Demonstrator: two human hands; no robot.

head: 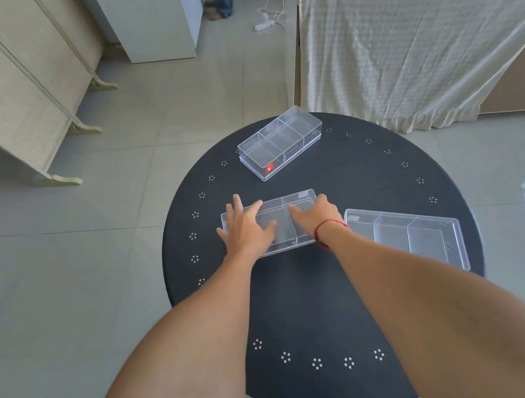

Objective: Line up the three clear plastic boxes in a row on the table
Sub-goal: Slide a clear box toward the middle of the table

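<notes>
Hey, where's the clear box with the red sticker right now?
In the head view, the box with the red sticker sits at the far edge of the round black table, apart from the other two boxes.

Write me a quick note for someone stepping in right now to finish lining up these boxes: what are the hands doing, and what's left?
Left hand: flat on the left end of the middle box, fingers spread.
Right hand: on the right part of the same box, fingers on top.
Far box, with a red sticker, sits angled at the table's far edge.
Right box lies near the right edge, turned at a different angle.
Done: no row yet; all three boxes point different ways and are apart.
Left: settle the middle box, then bring the far and right boxes into line with it.
</notes>
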